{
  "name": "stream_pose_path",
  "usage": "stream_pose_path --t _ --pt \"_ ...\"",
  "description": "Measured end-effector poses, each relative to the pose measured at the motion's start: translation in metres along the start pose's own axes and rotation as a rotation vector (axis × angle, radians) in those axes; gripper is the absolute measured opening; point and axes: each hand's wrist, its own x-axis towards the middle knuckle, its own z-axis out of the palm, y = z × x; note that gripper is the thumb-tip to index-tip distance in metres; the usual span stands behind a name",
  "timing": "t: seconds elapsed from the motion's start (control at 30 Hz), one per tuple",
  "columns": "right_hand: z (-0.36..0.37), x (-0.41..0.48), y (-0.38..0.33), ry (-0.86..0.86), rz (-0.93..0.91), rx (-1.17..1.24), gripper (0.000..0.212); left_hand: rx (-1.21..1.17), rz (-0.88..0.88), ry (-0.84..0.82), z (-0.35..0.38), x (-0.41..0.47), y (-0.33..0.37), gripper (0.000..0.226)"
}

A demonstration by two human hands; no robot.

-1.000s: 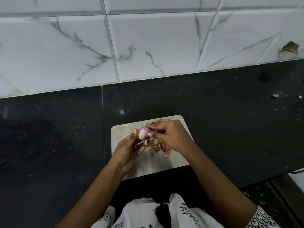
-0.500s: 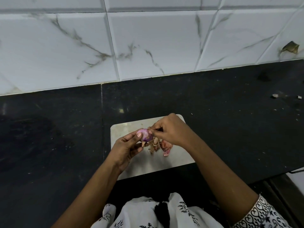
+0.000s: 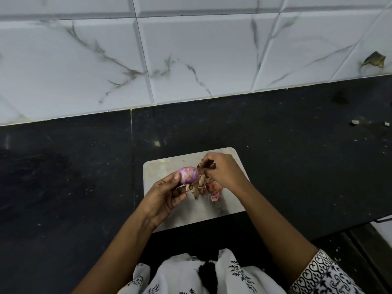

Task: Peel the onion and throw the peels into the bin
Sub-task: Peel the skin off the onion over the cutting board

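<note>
Above one white cutting board (image 3: 167, 217) on black tabletop (image 3: 63, 187): one purple onion (image 3: 188, 175) in left hand (image 3: 163, 196) grip; right hand (image 3: 222, 170) at 3 o'clock pinching peel strip (image 3: 206, 165). One peel heap (image 3: 209, 188) at 5 o'clock.

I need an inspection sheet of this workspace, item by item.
Surface: black counter, pale cutting board near its front edge.
Job's things: purple onion, mostly peeled; peels piled on the board; bin not seen.
Clutter: small scraps at the counter's far right.
Grips: left hand holds the onion; right hand pinches a dark strip of peel.
Cables: nothing seen.
Surroundings: white marbled wall tiles, one chipped.
</note>
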Motion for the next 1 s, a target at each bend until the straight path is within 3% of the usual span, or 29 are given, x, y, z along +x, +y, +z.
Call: stream_pose_path --t 0.13,0.2,0.27,0.3,0.43,0.53,0.8,1.0 --pt "0.002 -0.007 -0.004 0.149 -0.002 0.075 0.017 -0.024 -0.025 0.086 0.002 -0.002 0.006 0.039" --pt "-0.001 -0.008 -0.006 0.022 -0.04 0.066 0.016 -0.041 -0.05 0.114 0.003 -0.001 0.008 0.036" --pt "-0.003 -0.01 -0.008 -0.228 -0.064 -0.042 0.032 -0.049 -0.072 0.136 0.004 0.0 0.009 0.034" --pt "-0.003 -0.01 -0.007 -0.27 -0.067 -0.081 0.037 -0.049 -0.076 0.14 0.005 0.001 0.009 0.033" --pt "-0.01 -0.014 -0.016 -0.067 -0.092 0.128 0.028 -0.043 -0.031 0.111 0.007 0.001 0.007 0.033" --pt "-0.016 -0.017 -0.025 -0.078 -0.196 0.256 0.024 0.0 0.023 0.057 0.008 0.0 0.008 0.032" --pt "-0.019 -0.017 -0.032 -0.048 -0.362 0.024 0.024 0.17 0.191 0.059 0.01 -0.005 0.015 0.046" --pt "-0.022 -0.021 -0.035 -0.037 -0.419 -0.039 0.015 0.199 0.229 0.076 0.012 -0.008 0.016 0.038"
